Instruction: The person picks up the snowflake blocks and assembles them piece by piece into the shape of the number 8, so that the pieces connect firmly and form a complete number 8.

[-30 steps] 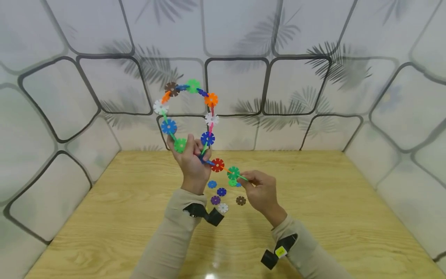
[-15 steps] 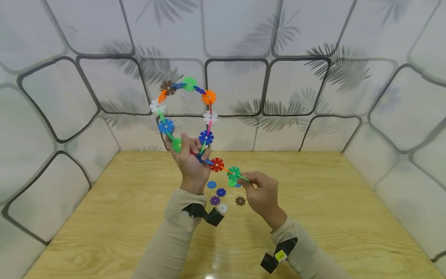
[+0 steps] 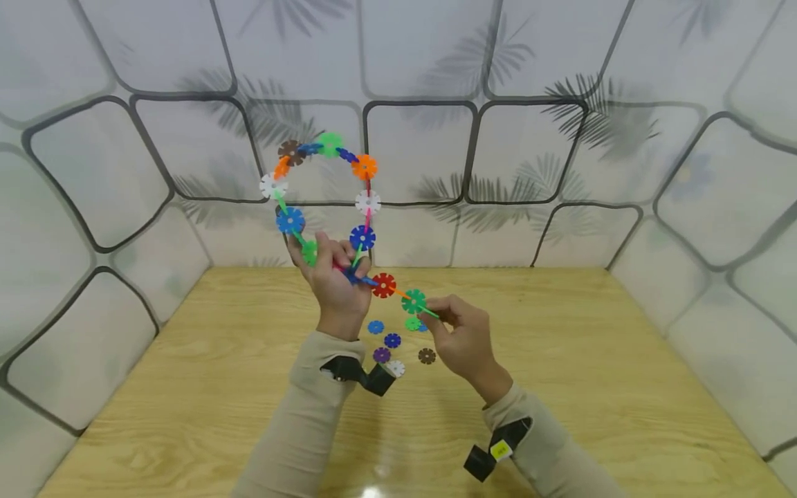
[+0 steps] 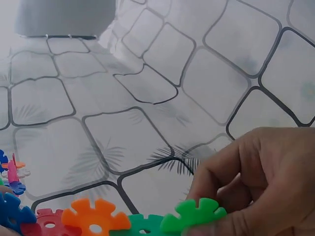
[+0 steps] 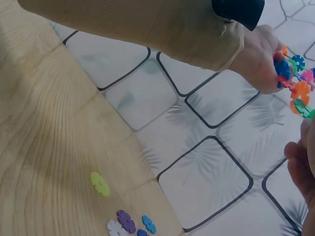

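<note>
Head view first: the left hand (image 3: 339, 283) is up above the pale wooden worktop (image 3: 560, 380), its grip curled round the base of a looped chain of multicoloured notched plastic discs (image 3: 362, 237). The ring rises over those fingers, and out to the right runs a tail: a round red notched plastic disc (image 3: 383, 285), an orange one seen edge-on, then a teal-green notched plastic disc (image 3: 414, 301). At the tail's end, the right hand (image 3: 463, 339) has its grip pinched on a thin bright green plastic disc (image 3: 429, 313), thumb against finger. Below lie loose discs, among them a purple notched disc (image 3: 382, 355), a white notched disc (image 3: 396, 369) and a brown notched disc (image 3: 426, 356).

Over to the left wrist, and the tail stretches along the bottom edge; the bright green disc sits right in the right-hand grip, touching the teal-green one.

Right wrist now: the left hand clutches the chain at upper right, the right hand is cut off at the edge, and a yellow-green notched plastic disc (image 5: 99, 184) lies flat on the worktop, apart from the purple and white ones.
</note>
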The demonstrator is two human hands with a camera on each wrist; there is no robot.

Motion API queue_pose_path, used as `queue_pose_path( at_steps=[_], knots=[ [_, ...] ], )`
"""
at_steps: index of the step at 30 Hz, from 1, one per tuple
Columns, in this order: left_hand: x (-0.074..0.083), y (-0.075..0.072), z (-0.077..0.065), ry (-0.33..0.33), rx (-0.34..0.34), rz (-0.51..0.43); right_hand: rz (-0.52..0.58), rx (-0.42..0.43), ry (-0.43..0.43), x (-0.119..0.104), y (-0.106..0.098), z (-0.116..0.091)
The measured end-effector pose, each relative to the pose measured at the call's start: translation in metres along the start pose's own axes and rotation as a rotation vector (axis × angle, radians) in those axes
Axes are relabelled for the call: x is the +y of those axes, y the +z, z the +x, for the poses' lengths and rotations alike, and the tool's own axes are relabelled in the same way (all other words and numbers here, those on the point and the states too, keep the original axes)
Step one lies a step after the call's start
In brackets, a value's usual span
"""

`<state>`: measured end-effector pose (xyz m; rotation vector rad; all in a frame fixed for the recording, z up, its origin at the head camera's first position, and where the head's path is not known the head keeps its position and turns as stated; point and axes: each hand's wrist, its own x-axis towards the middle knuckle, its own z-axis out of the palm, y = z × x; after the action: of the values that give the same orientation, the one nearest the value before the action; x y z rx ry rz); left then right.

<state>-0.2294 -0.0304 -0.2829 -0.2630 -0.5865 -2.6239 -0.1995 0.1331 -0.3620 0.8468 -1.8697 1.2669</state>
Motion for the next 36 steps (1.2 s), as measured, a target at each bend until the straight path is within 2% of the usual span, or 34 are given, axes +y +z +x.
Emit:
queue_pose_path(
  at_steps=[4,7,9,12,14,16,20,24,28,31,34,36],
  knots=[
    [0.004,0.001,0.003,0.016,0.019,0.002,0.008,-0.1,0.129,0.003,-0.003,-0.003],
    [0.006,0.001,0.005,0.036,0.014,0.018,-0.043,-0.216,0.262,0.011,-0.008,-0.011],
    [0.007,0.001,0.006,0.049,0.007,0.03,-0.098,-0.348,0.377,0.021,-0.01,-0.018],
    [0.008,0.001,0.006,0.058,0.002,0.038,-0.237,-0.602,0.545,0.039,-0.009,-0.032],
    [0.009,0.001,0.006,0.057,0.004,0.042,-0.326,-0.759,0.599,0.052,-0.006,-0.042],
    [0.008,0.001,0.006,0.056,0.008,0.035,-0.398,-0.845,0.601,0.061,-0.003,-0.05],
    [0.007,0.003,0.007,0.055,0.01,0.013,-0.435,-0.845,0.584,0.063,0.0,-0.057],
    [0.004,0.005,0.008,0.035,0.015,-0.008,-0.412,-0.81,0.622,0.061,-0.001,-0.057],
    [0.004,0.005,0.007,0.006,0.042,-0.013,-0.404,-0.836,0.624,0.066,0.001,-0.058],
    [0.007,0.003,0.006,0.008,0.055,-0.015,-0.388,-0.859,0.642,0.068,0.004,-0.059],
    [0.009,0.002,0.007,0.029,0.037,-0.027,-0.332,-0.795,0.642,0.065,0.002,-0.055],
    [0.01,0.002,0.009,0.045,0.017,-0.033,-0.243,-0.679,0.652,0.061,0.001,-0.051]
  ],
)
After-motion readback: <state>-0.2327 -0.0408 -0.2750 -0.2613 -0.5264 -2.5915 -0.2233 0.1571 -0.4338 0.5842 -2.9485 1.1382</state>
